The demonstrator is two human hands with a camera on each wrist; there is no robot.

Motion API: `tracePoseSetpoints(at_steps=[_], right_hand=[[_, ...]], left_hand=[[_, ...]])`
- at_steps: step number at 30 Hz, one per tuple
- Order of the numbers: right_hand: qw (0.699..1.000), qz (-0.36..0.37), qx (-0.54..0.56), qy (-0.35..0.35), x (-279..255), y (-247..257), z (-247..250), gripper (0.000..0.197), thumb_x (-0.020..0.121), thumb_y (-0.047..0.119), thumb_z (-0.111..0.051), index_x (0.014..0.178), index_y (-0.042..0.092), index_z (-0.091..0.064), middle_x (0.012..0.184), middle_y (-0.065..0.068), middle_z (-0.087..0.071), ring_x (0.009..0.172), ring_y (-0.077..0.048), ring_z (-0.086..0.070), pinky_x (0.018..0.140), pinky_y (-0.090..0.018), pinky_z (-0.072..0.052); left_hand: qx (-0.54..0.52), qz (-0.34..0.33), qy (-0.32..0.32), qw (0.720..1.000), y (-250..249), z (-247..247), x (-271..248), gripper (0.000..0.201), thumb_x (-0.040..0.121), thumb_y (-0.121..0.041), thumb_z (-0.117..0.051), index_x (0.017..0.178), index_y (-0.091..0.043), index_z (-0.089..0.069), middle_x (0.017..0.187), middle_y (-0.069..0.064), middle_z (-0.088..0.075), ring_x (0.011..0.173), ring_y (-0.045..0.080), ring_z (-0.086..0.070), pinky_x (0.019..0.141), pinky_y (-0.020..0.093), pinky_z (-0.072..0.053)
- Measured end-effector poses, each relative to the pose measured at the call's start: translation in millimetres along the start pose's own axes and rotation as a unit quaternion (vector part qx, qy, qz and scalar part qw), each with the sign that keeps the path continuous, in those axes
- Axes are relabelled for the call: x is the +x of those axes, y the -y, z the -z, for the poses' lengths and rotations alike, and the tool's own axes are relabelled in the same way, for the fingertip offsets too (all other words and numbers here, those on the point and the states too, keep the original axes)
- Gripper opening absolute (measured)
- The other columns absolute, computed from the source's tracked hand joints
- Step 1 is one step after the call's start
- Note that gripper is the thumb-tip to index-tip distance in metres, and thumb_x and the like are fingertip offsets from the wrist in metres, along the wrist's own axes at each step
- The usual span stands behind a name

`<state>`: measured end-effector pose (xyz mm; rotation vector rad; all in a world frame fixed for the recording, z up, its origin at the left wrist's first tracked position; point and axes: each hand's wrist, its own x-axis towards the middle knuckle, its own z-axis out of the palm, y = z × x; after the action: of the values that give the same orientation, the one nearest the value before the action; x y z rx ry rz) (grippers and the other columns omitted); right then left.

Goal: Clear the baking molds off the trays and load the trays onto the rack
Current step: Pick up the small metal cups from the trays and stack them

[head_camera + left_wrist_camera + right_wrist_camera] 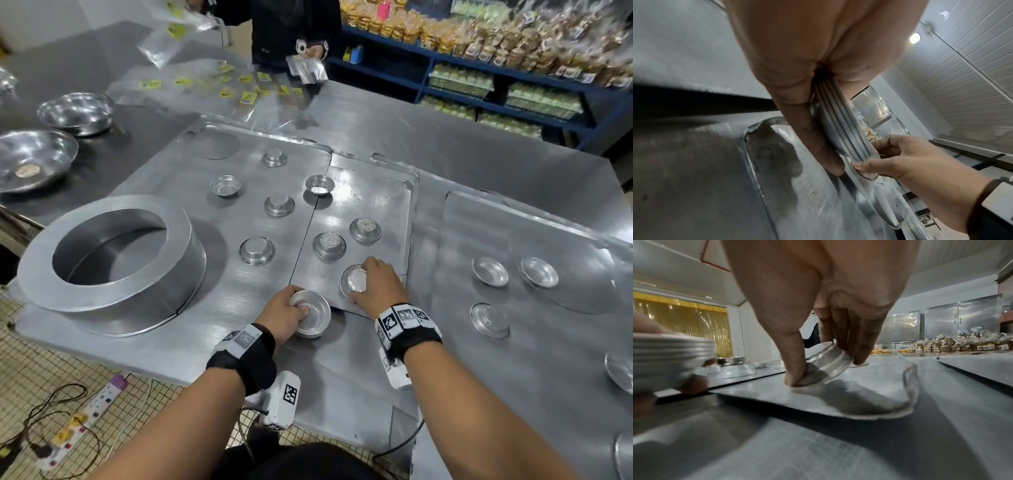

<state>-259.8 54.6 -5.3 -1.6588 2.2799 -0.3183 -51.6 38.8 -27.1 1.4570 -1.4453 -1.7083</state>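
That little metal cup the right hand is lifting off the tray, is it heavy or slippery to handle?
Probably light: the right hand tilts the small mold up with just thumb and fingertips. Its shiny, smooth wall may be a bit slippery. It looks stiff, holding its round shape under the pinch, and nests easily, judging by the stack in the left hand.

Shiny metal molds (pixel 329 245), brushed matt metal trays (pixel 370 202), glossy plastic bags (pixel 161 48)
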Motion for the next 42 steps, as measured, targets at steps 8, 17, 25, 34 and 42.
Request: tracePoseSetpoints(at_steps=[8,17,25,34,42], right_hand=[[0.953,0.080,0.283,-0.073,-29.2,3.8,14.1,0.073,0.062,0.039,-0.089,0.127,0.028,-0.055,0.121,0.008,-0.049,0.108,-0.009,-0.060,0.096,-0.029,-0.054],[0.940,0.114,0.307,-0.099,-66.7,-7.6,13.0,0.067,0.061,0.034,-0.089,0.120,0.026,-0.058,0.113,0.014,-0.057,0.101,-0.006,-0.062,0.094,-0.028,-0.053],[0.942,0.047,0.323,-0.079,-84.3,-42.2,12.6,0.067,0.062,0.042,-0.085,0.123,0.034,-0.057,0.112,0.015,-0.069,0.104,0.000,-0.065,0.095,-0.031,-0.053],[0.941,0.018,0.336,-0.038,-107.4,-84.4,26.7,0.078,0.061,0.039,-0.088,0.131,0.032,-0.053,0.123,0.016,-0.065,0.115,0.004,-0.059,0.101,-0.032,-0.050],[0.975,0.009,0.219,0.038,-112.4,-126.2,48.0,0.082,0.057,0.026,-0.088,0.133,0.030,-0.055,0.127,0.011,-0.065,0.117,-0.001,-0.059,0.102,-0.027,-0.047]], left_hand=[[-0.107,0.067,0.004,0.992,-9.6,-14.7,1.1,0.017,0.068,-0.011,-0.062,0.082,-0.019,-0.068,0.087,0.019,-0.063,0.081,0.032,-0.061,0.077,0.067,-0.051],[-0.150,0.089,0.073,0.982,-35.4,-47.3,-3.9,0.057,0.097,-0.060,-0.042,0.107,-0.014,-0.075,0.104,0.017,-0.074,0.100,0.030,-0.071,0.099,0.043,-0.049],[-0.130,0.069,0.103,0.984,-42.3,-85.1,-5.5,0.024,0.092,-0.009,-0.059,0.116,-0.006,-0.063,0.114,0.029,-0.066,0.099,0.041,-0.067,0.094,0.064,-0.048],[-0.065,0.027,0.141,0.987,-43.0,-121.8,-4.7,0.029,0.079,-0.010,-0.063,0.107,-0.007,-0.061,0.101,0.022,-0.066,0.093,0.034,-0.064,0.086,0.065,-0.052],[0.005,0.018,0.164,0.986,-42.0,-152.2,-6.9,0.025,0.090,-0.001,-0.058,0.114,-0.009,-0.058,0.111,0.025,-0.063,0.100,0.043,-0.063,0.076,0.065,-0.055]])
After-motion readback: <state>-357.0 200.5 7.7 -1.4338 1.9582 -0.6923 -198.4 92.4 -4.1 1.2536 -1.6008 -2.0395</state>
